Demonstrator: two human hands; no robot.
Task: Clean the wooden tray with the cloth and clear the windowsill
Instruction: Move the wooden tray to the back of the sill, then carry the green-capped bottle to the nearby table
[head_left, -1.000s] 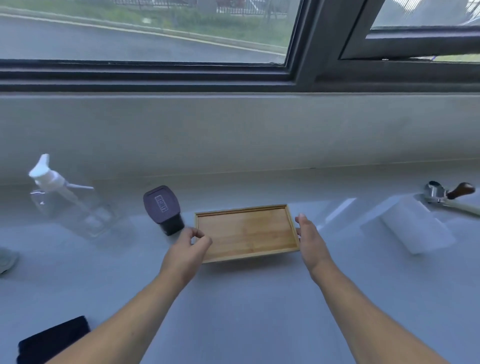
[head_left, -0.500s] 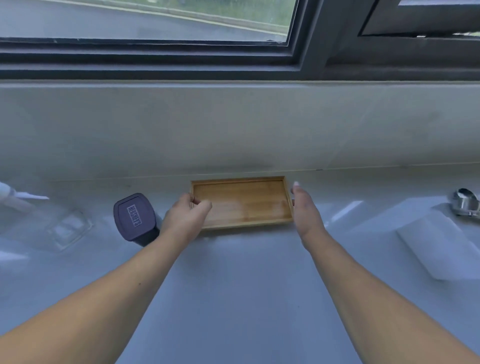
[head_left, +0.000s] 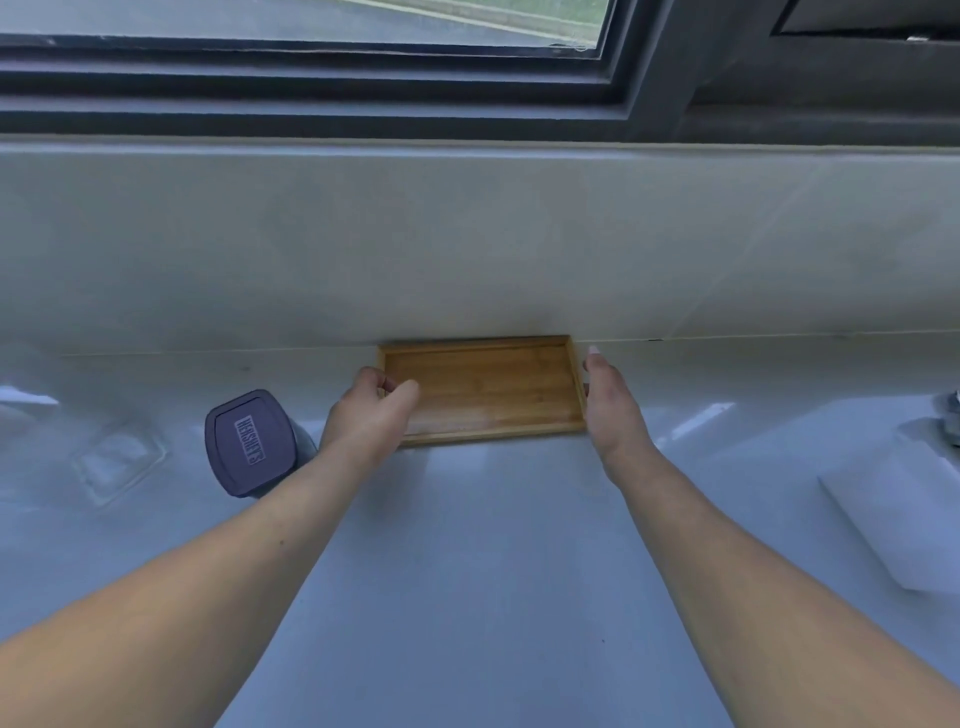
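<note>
A shallow wooden tray (head_left: 488, 387) lies flat on the pale windowsill (head_left: 467, 571), its far edge against the back wall. My left hand (head_left: 371, 415) grips the tray's left rim, thumb over the edge. My right hand (head_left: 610, 410) presses flat against the right rim with fingers extended and the thumb tucked under. The tray is empty. No cloth is in view.
A dark purple lidded container (head_left: 249, 441) stands just left of my left hand. A clear bottle (head_left: 114, 457) lies further left. A white folded paper (head_left: 904, 525) rests at the right, with a metal object (head_left: 950, 421) at the frame's edge. The window frame (head_left: 363, 98) runs above.
Both hands have slid the tray away from me until it meets the back wall. The view has tilted down, and the dark cloth at lower left has left the frame.
</note>
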